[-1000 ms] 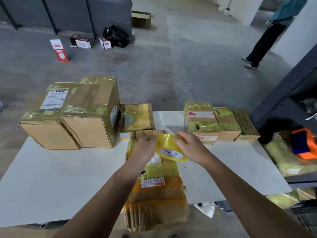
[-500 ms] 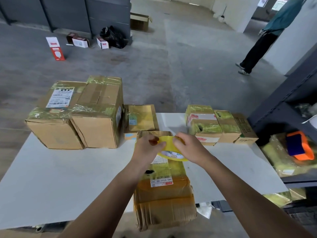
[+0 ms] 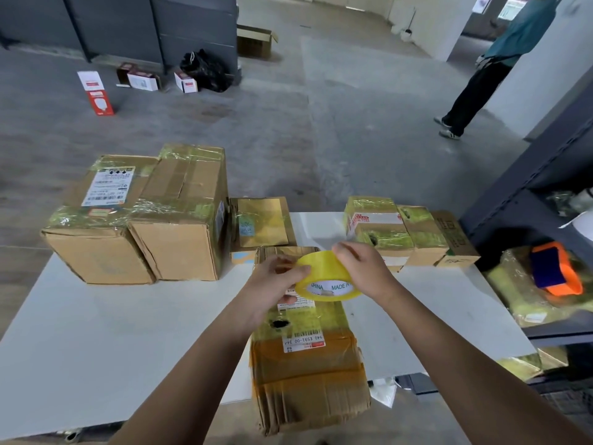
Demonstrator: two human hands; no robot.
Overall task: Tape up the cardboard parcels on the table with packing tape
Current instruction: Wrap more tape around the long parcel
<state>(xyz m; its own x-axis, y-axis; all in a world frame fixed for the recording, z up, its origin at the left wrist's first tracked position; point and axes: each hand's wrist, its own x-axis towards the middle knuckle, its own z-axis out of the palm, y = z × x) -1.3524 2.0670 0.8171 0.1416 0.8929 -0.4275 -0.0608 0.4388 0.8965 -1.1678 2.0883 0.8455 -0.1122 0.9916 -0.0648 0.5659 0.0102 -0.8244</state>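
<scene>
A long cardboard parcel (image 3: 308, 364) lies on the white table (image 3: 96, 332), reaching from the middle to over the near edge. It bears yellowish tape and white labels. Above its far half I hold a roll of yellow packing tape (image 3: 324, 277) in both hands. My right hand (image 3: 362, 268) grips the roll's right side and top. My left hand (image 3: 276, 277) pinches the roll's left edge with its fingertips. The tape's loose end is too small to make out.
Two large taped boxes (image 3: 138, 216) stand at the table's back left, a flat taped parcel (image 3: 261, 223) beside them. Three small boxes (image 3: 407, 232) sit at the back right. A dark shelf (image 3: 529, 200) with an orange tape dispenser (image 3: 555, 271) is at the right. A person (image 3: 487, 65) stands on the floor beyond.
Both hands have stayed on the roll above the parcel. My left fingers have shifted along the roll's left edge, and the roll has tilted slightly. The camera has moved a little.
</scene>
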